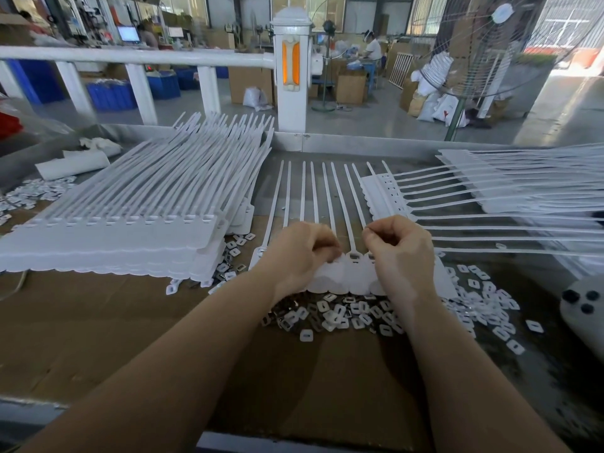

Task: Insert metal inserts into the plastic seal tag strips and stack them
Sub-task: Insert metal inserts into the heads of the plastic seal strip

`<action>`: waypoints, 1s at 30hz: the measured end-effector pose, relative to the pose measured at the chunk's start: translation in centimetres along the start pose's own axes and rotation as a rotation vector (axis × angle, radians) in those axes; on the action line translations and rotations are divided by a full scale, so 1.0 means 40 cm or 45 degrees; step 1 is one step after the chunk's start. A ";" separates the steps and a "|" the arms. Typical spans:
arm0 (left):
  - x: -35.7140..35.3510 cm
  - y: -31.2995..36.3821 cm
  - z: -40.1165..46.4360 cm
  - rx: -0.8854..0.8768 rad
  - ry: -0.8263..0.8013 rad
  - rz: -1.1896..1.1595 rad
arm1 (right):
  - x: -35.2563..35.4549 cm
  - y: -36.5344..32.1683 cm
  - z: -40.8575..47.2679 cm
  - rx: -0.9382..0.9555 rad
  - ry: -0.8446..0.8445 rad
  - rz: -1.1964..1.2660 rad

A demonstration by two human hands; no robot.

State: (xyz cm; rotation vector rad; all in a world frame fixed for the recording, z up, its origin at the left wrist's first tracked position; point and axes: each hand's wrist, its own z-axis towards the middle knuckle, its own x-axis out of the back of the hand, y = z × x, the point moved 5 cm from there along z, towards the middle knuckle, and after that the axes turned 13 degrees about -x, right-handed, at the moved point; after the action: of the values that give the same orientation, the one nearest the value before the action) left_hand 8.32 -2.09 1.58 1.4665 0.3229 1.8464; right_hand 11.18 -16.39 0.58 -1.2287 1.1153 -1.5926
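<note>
left arm: bare forearm reaching forward, wrist bent down | left hand [299, 253]: knuckles up, fingers curled under, tips pinched | right arm: same reach | right hand [400, 246]: fingers curled, thumb and forefinger pinched | hands near, apart

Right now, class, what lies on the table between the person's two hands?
In the head view, the white tag strip being worked on lies between the left hand and right hand, one slotted head showing in the gap.
</note>
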 end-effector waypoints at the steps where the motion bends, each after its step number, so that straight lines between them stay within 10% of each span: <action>1: 0.008 -0.009 0.007 0.026 0.036 -0.009 | -0.001 -0.001 0.000 0.007 -0.002 -0.010; 30: -0.015 -0.035 0.072 0.080 -0.181 0.257 | -0.009 0.007 0.002 0.038 -0.021 -0.065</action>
State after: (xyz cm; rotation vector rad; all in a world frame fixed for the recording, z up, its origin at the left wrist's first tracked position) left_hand 11.56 -2.23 1.22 1.7169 0.1696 1.8896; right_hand 11.35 -16.14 0.21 -1.2575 1.0535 -1.6292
